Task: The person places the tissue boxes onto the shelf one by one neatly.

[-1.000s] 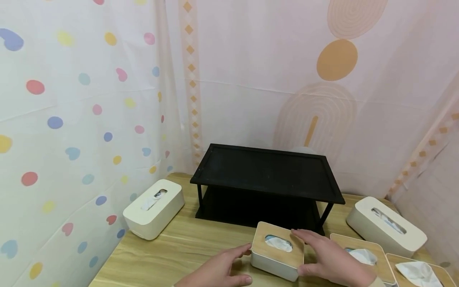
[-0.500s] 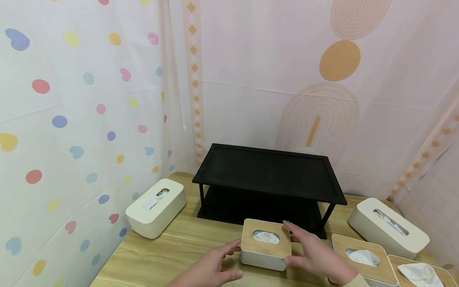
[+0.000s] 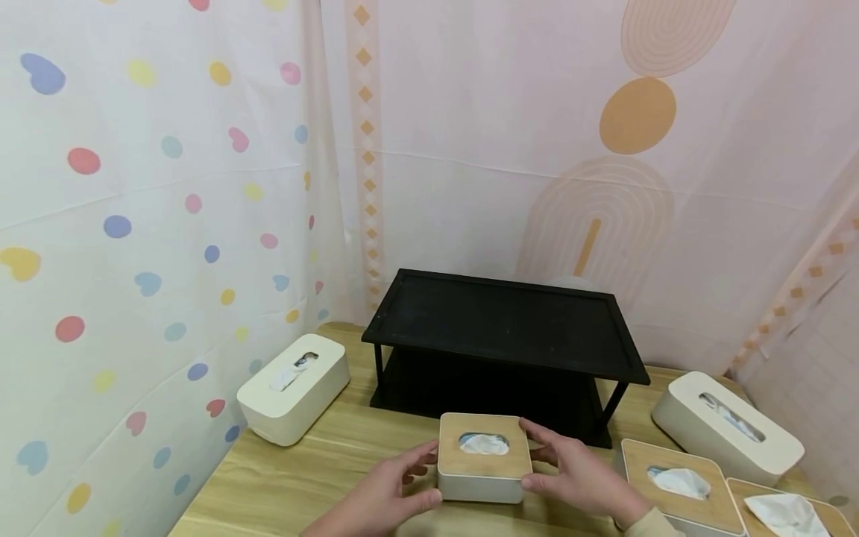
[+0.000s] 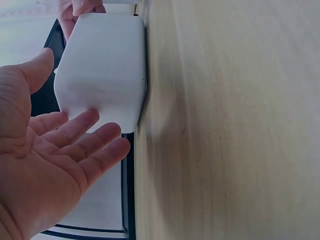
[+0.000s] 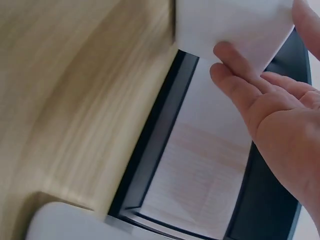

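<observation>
A square tissue box with a wood-look lid and white sides stands on the table in front of the black rack, a tissue showing in its oval slot. My left hand is at its left side, fingers nearly straight and fingertips right at the white wall in the left wrist view. At the opposite side, my right hand touches the box with its fingers and thumb spread between the back and front corners. The right wrist view shows its fingers mostly straight against the white wall.
The low two-tier black rack stands against the curtain. A long white tissue box is at the left, another at the right. Two more wood-lidded boxes, a nearer one and a farther-right one, sit close together at the front right.
The wood-lidded tissue box has moved left and turned until its front edge lies nearly level in the head view. Both hands have moved left with it.
</observation>
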Action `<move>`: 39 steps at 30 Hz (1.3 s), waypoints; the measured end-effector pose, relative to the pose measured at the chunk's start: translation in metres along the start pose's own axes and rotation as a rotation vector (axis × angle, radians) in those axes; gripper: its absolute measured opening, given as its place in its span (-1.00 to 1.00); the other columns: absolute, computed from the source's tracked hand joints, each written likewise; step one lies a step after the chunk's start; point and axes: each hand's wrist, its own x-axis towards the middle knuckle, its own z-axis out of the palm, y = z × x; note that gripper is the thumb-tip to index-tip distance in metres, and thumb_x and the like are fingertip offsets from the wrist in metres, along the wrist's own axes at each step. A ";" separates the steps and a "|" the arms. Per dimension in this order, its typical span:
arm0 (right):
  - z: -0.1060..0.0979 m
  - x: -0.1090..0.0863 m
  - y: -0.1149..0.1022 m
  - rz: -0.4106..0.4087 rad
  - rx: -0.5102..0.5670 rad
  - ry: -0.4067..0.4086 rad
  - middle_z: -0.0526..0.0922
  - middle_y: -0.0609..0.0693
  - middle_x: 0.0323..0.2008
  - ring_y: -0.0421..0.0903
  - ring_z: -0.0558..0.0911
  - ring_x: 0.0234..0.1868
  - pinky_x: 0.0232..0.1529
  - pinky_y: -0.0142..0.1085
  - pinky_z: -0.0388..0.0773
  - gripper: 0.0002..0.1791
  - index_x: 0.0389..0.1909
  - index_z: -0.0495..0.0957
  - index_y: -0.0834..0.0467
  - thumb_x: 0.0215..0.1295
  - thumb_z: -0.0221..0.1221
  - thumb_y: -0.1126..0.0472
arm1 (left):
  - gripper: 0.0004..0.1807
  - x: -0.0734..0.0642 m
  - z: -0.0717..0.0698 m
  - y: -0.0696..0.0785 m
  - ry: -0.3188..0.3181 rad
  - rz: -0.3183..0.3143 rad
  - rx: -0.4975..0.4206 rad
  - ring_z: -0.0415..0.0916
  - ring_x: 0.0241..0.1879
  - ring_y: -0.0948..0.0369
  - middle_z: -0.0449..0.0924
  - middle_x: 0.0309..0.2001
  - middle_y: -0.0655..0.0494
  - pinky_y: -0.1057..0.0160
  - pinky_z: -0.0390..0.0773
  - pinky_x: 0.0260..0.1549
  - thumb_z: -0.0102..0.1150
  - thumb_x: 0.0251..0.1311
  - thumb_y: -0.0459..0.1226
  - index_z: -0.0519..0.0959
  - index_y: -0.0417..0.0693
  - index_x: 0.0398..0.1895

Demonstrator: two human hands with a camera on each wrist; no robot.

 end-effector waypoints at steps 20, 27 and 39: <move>0.010 0.007 0.010 0.060 0.279 -0.039 0.24 0.55 0.56 0.31 0.63 0.35 0.14 -0.20 0.74 -0.01 0.75 -0.08 0.19 0.54 0.29 0.05 | -0.20 0.001 0.001 -0.011 0.105 -0.004 -0.231 0.70 0.20 -0.20 0.48 0.40 -0.45 0.13 0.77 0.05 0.30 0.50 -0.11 0.23 -0.15 0.67; 0.012 0.009 0.015 0.080 0.391 -0.064 0.15 0.57 0.58 0.24 0.65 0.31 0.09 -0.25 0.75 0.01 0.77 -0.14 0.10 0.56 0.28 0.02 | -0.19 0.001 0.000 -0.008 0.108 -0.044 -0.267 0.69 0.20 -0.18 0.44 0.43 -0.48 0.12 0.78 0.01 0.29 0.52 -0.08 0.20 -0.10 0.69; 0.014 0.008 0.021 0.090 0.543 -0.132 0.03 0.65 0.58 0.19 0.73 0.22 0.10 0.03 0.77 -0.03 0.78 -0.32 0.00 0.67 0.13 0.08 | -0.13 0.002 0.003 -0.009 0.082 -0.131 -0.437 0.76 0.02 -0.02 0.25 0.53 -0.52 -0.01 0.81 -0.19 0.27 0.53 -0.08 0.08 0.00 0.75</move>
